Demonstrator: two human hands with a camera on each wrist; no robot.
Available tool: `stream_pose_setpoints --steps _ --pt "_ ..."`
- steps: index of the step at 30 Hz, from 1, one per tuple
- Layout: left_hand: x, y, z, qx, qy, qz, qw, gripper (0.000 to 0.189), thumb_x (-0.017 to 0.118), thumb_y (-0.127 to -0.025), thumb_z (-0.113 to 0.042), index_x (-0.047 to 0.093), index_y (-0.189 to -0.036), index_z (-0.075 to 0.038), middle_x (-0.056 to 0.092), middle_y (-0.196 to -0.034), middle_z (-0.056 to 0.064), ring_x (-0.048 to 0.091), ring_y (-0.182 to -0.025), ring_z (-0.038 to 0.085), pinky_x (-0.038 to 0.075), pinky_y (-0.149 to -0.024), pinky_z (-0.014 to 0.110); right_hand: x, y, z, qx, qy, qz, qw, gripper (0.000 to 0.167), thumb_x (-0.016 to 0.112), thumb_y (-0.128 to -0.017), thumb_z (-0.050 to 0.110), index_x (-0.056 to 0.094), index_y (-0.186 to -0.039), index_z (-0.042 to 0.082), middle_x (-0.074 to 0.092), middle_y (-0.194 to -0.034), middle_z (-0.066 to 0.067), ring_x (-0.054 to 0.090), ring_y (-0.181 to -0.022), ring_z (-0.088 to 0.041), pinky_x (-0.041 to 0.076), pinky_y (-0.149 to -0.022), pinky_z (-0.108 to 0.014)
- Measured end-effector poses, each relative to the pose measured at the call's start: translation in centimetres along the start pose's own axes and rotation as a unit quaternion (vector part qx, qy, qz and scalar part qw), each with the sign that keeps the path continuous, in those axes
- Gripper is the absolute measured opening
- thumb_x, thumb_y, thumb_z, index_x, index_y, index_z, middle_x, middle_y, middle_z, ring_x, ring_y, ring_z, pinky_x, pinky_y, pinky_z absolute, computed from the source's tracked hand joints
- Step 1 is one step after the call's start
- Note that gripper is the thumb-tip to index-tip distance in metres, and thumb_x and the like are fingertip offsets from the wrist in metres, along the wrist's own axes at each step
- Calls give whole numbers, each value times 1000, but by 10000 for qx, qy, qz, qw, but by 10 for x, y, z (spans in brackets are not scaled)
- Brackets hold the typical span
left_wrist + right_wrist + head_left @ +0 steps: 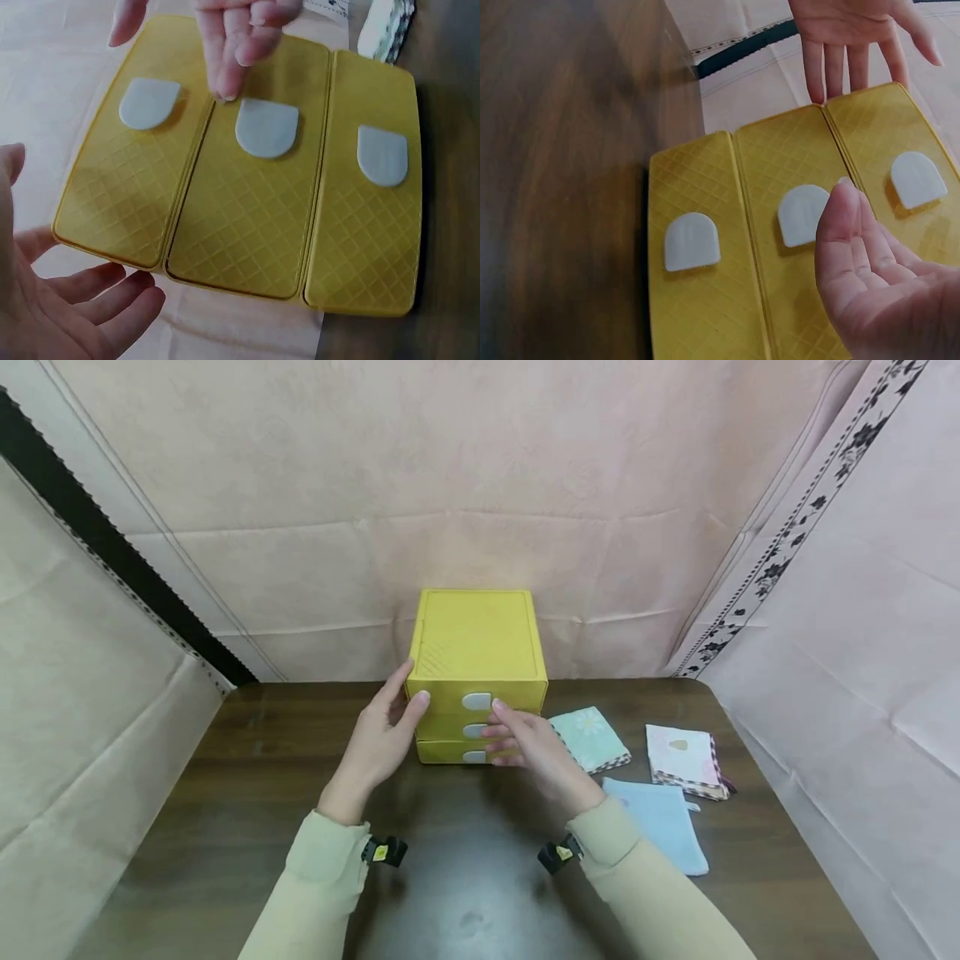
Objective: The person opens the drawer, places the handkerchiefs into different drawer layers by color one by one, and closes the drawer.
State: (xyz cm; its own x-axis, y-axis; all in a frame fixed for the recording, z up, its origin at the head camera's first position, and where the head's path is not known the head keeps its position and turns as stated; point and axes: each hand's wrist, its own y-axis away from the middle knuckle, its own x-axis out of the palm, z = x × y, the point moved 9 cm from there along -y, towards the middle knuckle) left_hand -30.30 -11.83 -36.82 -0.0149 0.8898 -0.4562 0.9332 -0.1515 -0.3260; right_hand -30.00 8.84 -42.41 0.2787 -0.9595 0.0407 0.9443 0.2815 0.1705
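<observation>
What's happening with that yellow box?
A person's left hand is beside a boxy, yellow, plastic-looking drawer cabinet. Their right hand is near its rounded white handles, gripping none. All three drawers are closed. To the right lie a folded mint-green cloth, a folded white cloth and a folded light-blue cloth.

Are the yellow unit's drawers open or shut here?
Shut: in both wrist views, the three drawer fronts sit about flush, with no drawer interior showing.

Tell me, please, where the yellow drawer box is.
In the head view, the yellow box stands at the back of the table, left of the mint cloth, with the left hand beside and the right hand before it.
</observation>
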Motion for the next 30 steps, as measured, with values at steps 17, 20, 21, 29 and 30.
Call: stream_pose_setpoints --steps 17,20,21,29,30 --pt "6 5 -14 -267 -1680 -168 9853 74 42 -91 -69 34 -150 -25 37 -151 -6 40 -134 20 36 -105 46 -11 -6 11 175 -130 103 9997 70 61 -89 57 61 -118 -7 66 -112 -21 58 -111 -42 51 -88 -44" --pt "6 5 -13 -379 -1651 -202 9853 76 41 -90 -71 34 -150 -25 38 -150 -4 42 -133 21 38 -104 46 -11 -6 11 226 -68 -30 9997 69 62 -89 56 62 -117 -7 67 -109 -20 59 -109 -41 51 -88 -45" --pt "6 5 -13 -411 -1597 -204 9861 76 41 -90 -71 34 -150 -25 39 -150 -3 43 -132 21 39 -103 46 -11 -6 11 230 -72 -83 9997 67 63 -89 55 62 -116 -7 67 -108 -20 59 -109 -42 51 -88 -45" --pt "0 -11 -20 -652 -897 -97 9938 80 31 -95 -68 22 -155 -17 47 -143 13 53 -122 25 42 -100 45 -1 -6 7 52 -454 -570 9973 61 65 -88 54 65 -114 -1 69 -107 -17 65 -102 -33 55 -79 -38" --pt "0 -13 -21 -687 -838 -88 9941 80 30 -95 -68 23 -154 -16 47 -143 13 52 -123 25 41 -101 45 0 -5 5 37 -515 -576 9970 60 65 -88 54 65 -115 -1 69 -107 -17 65 -102 -32 55 -79 -39"
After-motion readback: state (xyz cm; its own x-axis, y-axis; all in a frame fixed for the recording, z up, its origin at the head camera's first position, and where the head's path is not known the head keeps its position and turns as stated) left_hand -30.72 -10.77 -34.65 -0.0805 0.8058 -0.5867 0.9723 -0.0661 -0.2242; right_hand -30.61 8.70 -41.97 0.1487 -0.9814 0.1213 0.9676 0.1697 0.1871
